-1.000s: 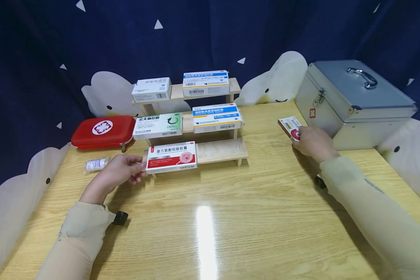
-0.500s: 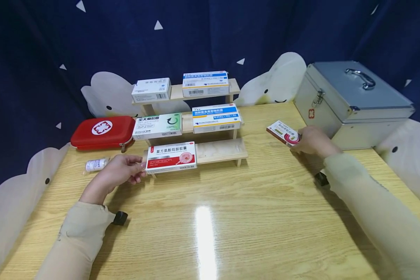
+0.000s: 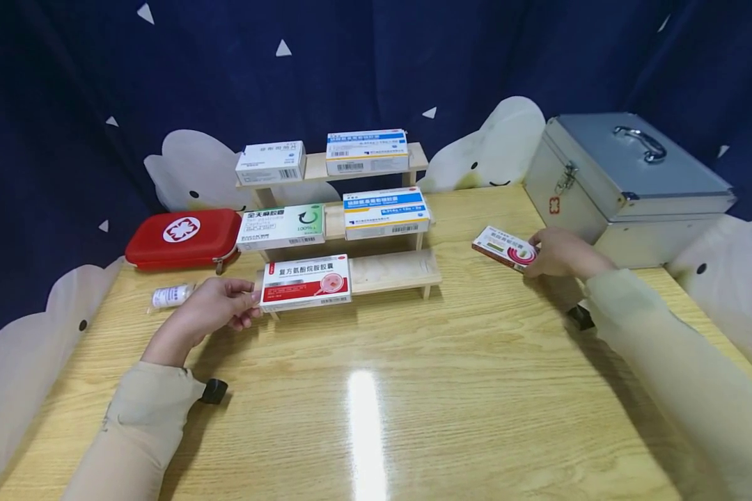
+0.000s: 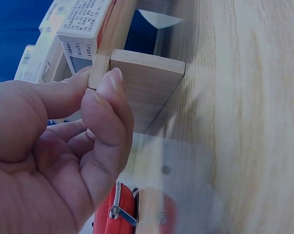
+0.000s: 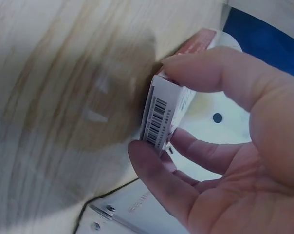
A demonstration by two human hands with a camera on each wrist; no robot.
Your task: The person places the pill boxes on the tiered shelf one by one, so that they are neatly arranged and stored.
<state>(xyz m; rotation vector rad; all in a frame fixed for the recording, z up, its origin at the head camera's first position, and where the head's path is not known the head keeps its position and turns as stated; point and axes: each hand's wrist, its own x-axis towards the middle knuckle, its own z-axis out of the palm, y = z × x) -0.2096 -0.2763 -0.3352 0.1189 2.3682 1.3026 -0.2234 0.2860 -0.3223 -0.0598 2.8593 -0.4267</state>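
My left hand pinches the left end of the lowest step of a three-step wooden display stand. In the left wrist view its thumb is on the upper side of the board and its fingertips are beneath. A white and red medicine box lies on that step, right beside the thumb. On the right, my right hand holds a smaller medicine box with a pink curved mark, low over the table. The right wrist view shows its thumb and fingers about the barcoded end.
A green and white box, two blue and white boxes and a white box fill the upper steps. A red zip case and a small bottle lie left; a metal case stands right.
My right hand has turned the smaller medicine box and brought it left, away from the metal case, then slightly lower. The left hand stays at the stand's end.
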